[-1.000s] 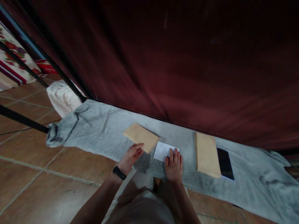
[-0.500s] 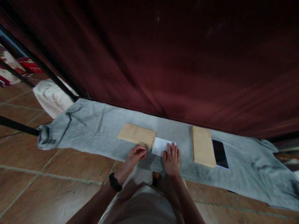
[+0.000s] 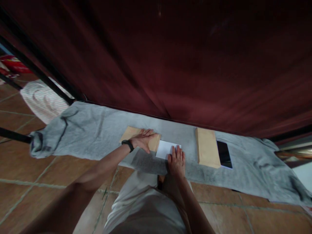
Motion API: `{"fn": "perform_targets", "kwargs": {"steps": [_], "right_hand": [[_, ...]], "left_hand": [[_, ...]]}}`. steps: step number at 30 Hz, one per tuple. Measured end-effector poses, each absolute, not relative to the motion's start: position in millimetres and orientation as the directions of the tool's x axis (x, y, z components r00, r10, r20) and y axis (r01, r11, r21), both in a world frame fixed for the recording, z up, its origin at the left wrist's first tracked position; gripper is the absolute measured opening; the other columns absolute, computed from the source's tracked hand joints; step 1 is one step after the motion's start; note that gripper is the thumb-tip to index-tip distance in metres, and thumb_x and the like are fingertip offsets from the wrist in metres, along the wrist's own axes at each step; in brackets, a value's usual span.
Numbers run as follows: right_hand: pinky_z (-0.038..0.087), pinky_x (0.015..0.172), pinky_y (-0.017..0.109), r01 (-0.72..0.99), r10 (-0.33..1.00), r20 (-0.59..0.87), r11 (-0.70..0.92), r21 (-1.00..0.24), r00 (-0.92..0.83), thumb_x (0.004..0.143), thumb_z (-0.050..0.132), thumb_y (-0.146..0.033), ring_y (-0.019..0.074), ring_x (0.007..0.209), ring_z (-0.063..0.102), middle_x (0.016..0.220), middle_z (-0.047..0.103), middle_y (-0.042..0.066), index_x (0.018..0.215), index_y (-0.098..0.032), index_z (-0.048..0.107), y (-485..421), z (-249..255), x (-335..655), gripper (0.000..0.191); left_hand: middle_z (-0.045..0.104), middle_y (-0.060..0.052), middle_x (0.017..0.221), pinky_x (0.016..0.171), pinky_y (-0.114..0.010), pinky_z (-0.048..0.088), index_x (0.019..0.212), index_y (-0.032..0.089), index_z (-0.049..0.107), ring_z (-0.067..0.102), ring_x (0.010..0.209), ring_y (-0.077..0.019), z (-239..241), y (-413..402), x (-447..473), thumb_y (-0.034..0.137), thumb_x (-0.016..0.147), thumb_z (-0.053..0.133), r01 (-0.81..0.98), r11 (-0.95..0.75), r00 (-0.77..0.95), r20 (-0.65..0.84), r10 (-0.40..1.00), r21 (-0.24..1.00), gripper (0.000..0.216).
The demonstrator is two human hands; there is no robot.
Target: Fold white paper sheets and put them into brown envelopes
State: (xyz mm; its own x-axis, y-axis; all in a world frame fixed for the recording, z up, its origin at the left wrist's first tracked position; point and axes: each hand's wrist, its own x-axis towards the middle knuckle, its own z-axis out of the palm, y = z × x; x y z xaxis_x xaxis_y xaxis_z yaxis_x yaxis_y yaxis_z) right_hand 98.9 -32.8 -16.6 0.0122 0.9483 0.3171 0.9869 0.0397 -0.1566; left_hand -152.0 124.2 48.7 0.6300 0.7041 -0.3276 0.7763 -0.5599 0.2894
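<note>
My left hand, below a dark wristband, lies spread over the left brown envelope, covering its middle. That envelope seems to lie on others, as its right edge looks layered. Just to its right is a white sheet of paper. My right hand rests with stretched fingers on the sheet's right part, pressing it flat against the grey cloth. Neither hand grips anything.
A stack of brown envelopes stands to the right, with a dark-screened phone beside it. Grey cloth covers the bench. A dark red curtain hangs behind, and black metal bars stand at the left.
My left hand has moved up and left from the cloth onto the left envelope, and its curled fingers have spread out. My right hand stays on the white paper.
</note>
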Motion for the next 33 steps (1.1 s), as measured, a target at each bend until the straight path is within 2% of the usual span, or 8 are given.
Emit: {"fn": "perform_targets", "kwargs": {"steps": [6, 10, 14, 18, 22, 28, 33], "right_hand": [[0.028, 0.119, 0.053, 0.990, 0.961, 0.276, 0.022, -0.142, 0.018, 0.100, 0.046, -0.028, 0.0323, 0.148, 0.032, 0.163, 0.029, 0.020, 0.155, -0.013, 0.037, -33, -13, 98, 0.058], [0.030, 0.117, 0.056, 0.988, 0.949, 0.315, 0.037, -0.149, 0.012, 0.101, 0.043, -0.029, 0.0336, 0.148, 0.033, 0.163, 0.031, 0.020, 0.155, -0.013, 0.037, -33, -18, 99, 0.056], [0.031, 0.115, 0.057, 0.984, 0.934, 0.358, 0.068, -0.166, -0.005, 0.102, 0.040, -0.030, 0.0346, 0.147, 0.034, 0.161, 0.034, 0.021, 0.156, -0.013, 0.034, -33, -21, 101, 0.056], [0.030, 0.115, 0.057, 0.983, 0.937, 0.349, 0.075, -0.170, -0.012, 0.101, 0.042, -0.028, 0.0346, 0.146, 0.034, 0.160, 0.035, 0.022, 0.156, -0.012, 0.033, -32, -21, 102, 0.058], [0.030, 0.115, 0.056, 0.987, 0.941, 0.339, 0.061, -0.147, -0.008, 0.101, 0.044, -0.027, 0.0344, 0.146, 0.035, 0.161, 0.033, 0.022, 0.155, -0.012, 0.036, -32, -22, 102, 0.057], [0.029, 0.116, 0.055, 0.986, 0.934, 0.357, 0.051, -0.156, 0.008, 0.102, 0.043, -0.031, 0.0339, 0.146, 0.035, 0.160, 0.035, 0.021, 0.154, -0.012, 0.039, -31, -25, 102, 0.055], [0.026, 0.117, 0.057, 0.980, 0.934, 0.356, 0.049, -0.193, 0.023, 0.102, 0.042, -0.033, 0.0346, 0.145, 0.036, 0.157, 0.041, 0.020, 0.150, -0.013, 0.045, -28, -20, 104, 0.051]], "left_hand": [[0.031, -0.013, 0.162, 0.119, -0.051, 0.017, 0.158, 0.032, 0.028, 0.028, 0.146, -0.0396, 58, 113, -152, 0.049, 0.052, 0.087, 0.762, -0.576, 0.642, -0.225, 0.733, 0.297, 0.122], [0.039, -0.016, 0.155, 0.120, -0.051, 0.015, 0.160, 0.025, 0.021, 0.033, 0.143, -0.0387, 59, 100, -154, 0.047, 0.055, 0.085, 0.771, -0.556, 0.619, -0.164, 0.768, 0.311, 0.125], [0.036, -0.018, 0.157, 0.122, -0.054, 0.008, 0.162, 0.022, 0.011, 0.029, 0.146, -0.0383, 55, 92, -156, 0.045, 0.060, 0.084, 0.759, -0.562, 0.619, -0.094, 0.780, 0.329, 0.127], [0.031, -0.018, 0.161, 0.122, -0.055, 0.006, 0.162, 0.024, 0.009, 0.024, 0.150, -0.0371, 52, 92, -159, 0.049, 0.062, 0.083, 0.760, -0.548, 0.619, -0.135, 0.773, 0.348, 0.126], [0.036, -0.016, 0.158, 0.122, -0.053, 0.006, 0.162, 0.025, 0.012, 0.026, 0.149, -0.0349, 60, 97, -161, 0.051, 0.064, 0.081, 0.750, -0.558, 0.642, -0.187, 0.744, 0.355, 0.123], [0.044, -0.014, 0.153, 0.122, -0.051, 0.009, 0.161, 0.027, 0.017, 0.034, 0.145, -0.0350, 82, 98, -157, 0.045, 0.066, 0.082, 0.750, -0.573, 0.643, -0.160, 0.749, 0.331, 0.116], [0.039, -0.015, 0.158, 0.122, -0.051, 0.010, 0.162, 0.027, 0.016, 0.031, 0.148, -0.0349, 77, 94, -158, 0.041, 0.065, 0.081, 0.746, -0.588, 0.654, -0.181, 0.734, 0.312, 0.116]]}}
